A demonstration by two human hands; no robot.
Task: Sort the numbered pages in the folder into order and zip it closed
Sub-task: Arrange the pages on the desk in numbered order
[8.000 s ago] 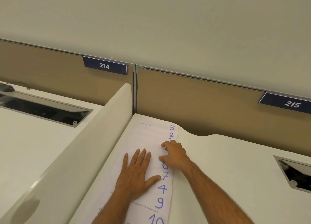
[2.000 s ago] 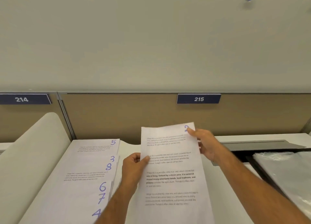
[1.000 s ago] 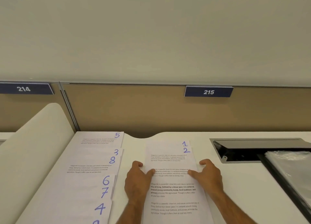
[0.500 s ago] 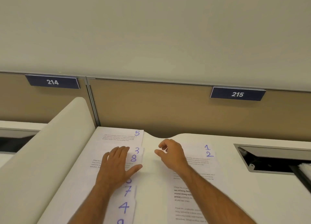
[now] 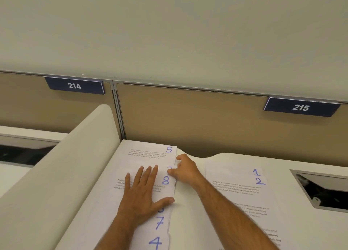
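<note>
Leftmost, a fanned row of white printed sheets [image 5: 150, 155] with blue handwritten numbers lies on the white counter [image 5: 188, 221]. Left hand [image 5: 143, 197] presses flat, fingers spread, on the sheet marked 8 [image 5: 165, 181]. At centre, right hand [image 5: 185, 169] pinches the corner of the half-hidden sheet above it. Thin paper is light, floppy and slides easily; that free right corner looks the best hold. Right of centre, sheets 1 and 2 [image 5: 243, 189] lie stacked. No folder shows.

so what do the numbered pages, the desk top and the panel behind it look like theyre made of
Numbered pages: thin white paper, matte, with printed text and handwritten blue numerals. Desk top: smooth off-white surface, probably laminate, slight sheen. Back panel: tan, flat and matte, possibly fabric-covered, with a grey metal-looking frame.
</note>
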